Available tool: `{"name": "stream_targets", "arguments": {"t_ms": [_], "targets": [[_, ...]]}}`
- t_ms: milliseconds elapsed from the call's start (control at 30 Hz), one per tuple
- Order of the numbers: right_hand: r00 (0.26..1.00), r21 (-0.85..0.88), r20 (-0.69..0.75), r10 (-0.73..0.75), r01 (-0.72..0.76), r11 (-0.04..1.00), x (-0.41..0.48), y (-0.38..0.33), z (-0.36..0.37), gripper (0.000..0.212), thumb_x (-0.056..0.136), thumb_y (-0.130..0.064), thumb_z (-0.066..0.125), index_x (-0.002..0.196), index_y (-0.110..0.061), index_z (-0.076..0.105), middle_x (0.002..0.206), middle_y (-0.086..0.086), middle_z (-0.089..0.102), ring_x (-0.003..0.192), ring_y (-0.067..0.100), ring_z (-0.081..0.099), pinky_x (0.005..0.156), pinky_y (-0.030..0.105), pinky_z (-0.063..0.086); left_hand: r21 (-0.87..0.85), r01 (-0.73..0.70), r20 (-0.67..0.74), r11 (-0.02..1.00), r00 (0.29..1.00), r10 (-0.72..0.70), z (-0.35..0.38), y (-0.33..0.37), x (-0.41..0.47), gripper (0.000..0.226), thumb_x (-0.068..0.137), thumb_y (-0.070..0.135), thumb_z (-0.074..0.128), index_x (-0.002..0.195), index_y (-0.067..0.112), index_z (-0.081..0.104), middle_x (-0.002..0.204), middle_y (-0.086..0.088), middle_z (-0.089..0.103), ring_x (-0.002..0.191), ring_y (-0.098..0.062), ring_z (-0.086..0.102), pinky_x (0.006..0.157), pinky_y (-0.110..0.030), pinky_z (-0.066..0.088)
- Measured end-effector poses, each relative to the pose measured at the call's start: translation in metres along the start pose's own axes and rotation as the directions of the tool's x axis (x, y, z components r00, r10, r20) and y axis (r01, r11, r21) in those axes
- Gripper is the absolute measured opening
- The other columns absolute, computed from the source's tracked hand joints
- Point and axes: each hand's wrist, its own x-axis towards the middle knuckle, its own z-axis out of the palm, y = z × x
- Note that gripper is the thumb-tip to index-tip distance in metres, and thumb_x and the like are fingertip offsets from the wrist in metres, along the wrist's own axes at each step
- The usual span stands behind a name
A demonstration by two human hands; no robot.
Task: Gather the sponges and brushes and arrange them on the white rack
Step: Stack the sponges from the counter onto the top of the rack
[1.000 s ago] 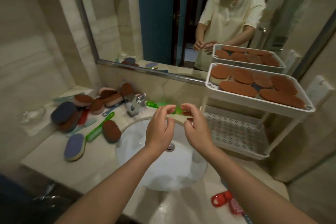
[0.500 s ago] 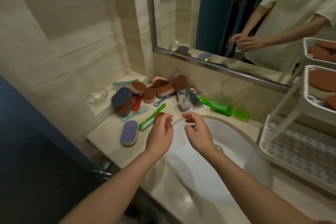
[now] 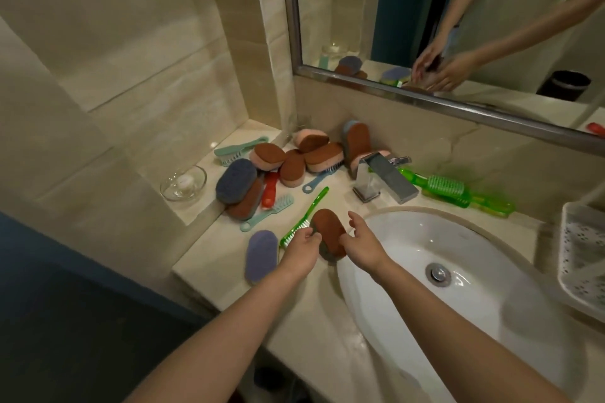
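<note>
**Change.** Half a second ago both hands hung over the basin rim holding nothing. They have since come down on the brown sponge (image 3: pixel 329 232), which lies flat on the bench (image 3: pixel 314 330) at 9 o'clock of the basin (image 3: pixel 474 239). The left hand (image 3: pixel 299 250) pinches the sponge's 9 o'clock edge with curled fingers. The right hand (image 3: pixel 361 245) is released, fingers loosely spread, thumb at the 3 o'clock edge.

**Meaning.** Pick-up has begun, and the sponge appears not yet lifted. The pile of sponges and brushes (image 3: pixel 294 160) at 11 o'clock is not yet gathered.

**Containers.**
- White rack (image 3: pixel 582 249), at 3 o'clock: only a corner of its perforated lower tray shows, so its load cannot be judged.
- Glass dish (image 3: pixel 170 193), at 10 o'clock: holds one small white object (image 3: pixel 184 179).
</note>
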Motion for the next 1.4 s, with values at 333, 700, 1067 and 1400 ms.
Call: {"name": "stream_targets", "arguments": {"t_ms": [333,700,1067,1400], "targets": [[0.989,0.102,0.002,0.147,-0.147,0.984,0.024,0.004,0.018,0.066,0.094,-0.013,0.050,0.153,-0.013,0.020,0.151,0.013,0.038,0.128,0.027,0.046,0.103,0.032,0.040,-0.048,0.167,0.128,0.985,0.979,-0.160,-0.004,0.001,0.031,0.024,0.100,0.030,0.040,0.084,0.014,0.043,0.062,-0.007,0.039,0.048,-0.019,0.036,0.050,-0.026,0.030],[0.978,0.178,-0.211,-0.003,0.041,0.983,0.027,-0.044,0.036,0.016,0.083,-0.014,0.062,0.098,-0.009,0.061,0.092,0.008,0.060,0.082,0.017,0.055,0.075,0.035,0.050,-0.192,-0.071,-0.045,0.979,0.997,0.063,-0.028,0.009,0.041,0.027,0.092,0.043,0.055,0.112,0.026,0.046,0.098,0.007,0.056,0.098,-0.017,0.056,0.082,-0.031,0.043],[0.996,0.371,-0.047,-0.076,0.088,0.924,0.080,-0.120,0.079,0.005,0.093,-0.017,0.054,0.091,-0.013,0.056,0.083,0.004,0.058,0.071,0.015,0.057,0.062,0.030,0.049,-0.348,-0.234,-0.314,0.908,0.942,0.122,-0.126,0.036,0.071,0.028,0.089,0.013,0.054,0.114,0.016,0.041,0.110,-0.008,0.058,0.084,-0.009,0.056,0.061,-0.023,0.043],[0.978,0.424,0.179,0.104,-0.173,0.889,0.154,-0.150,0.105,0.057,0.097,-0.036,0.047,0.149,-0.029,0.026,0.139,0.010,0.048,0.120,0.031,0.054,0.101,0.050,0.046,-0.314,-0.301,-0.483,0.901,0.867,0.122,-0.173,0.033,0.104,0.025,0.096,0.023,0.052,0.117,0.030,0.041,0.122,-0.003,0.060,0.108,-0.021,0.060,0.088,-0.035,0.052]]}}
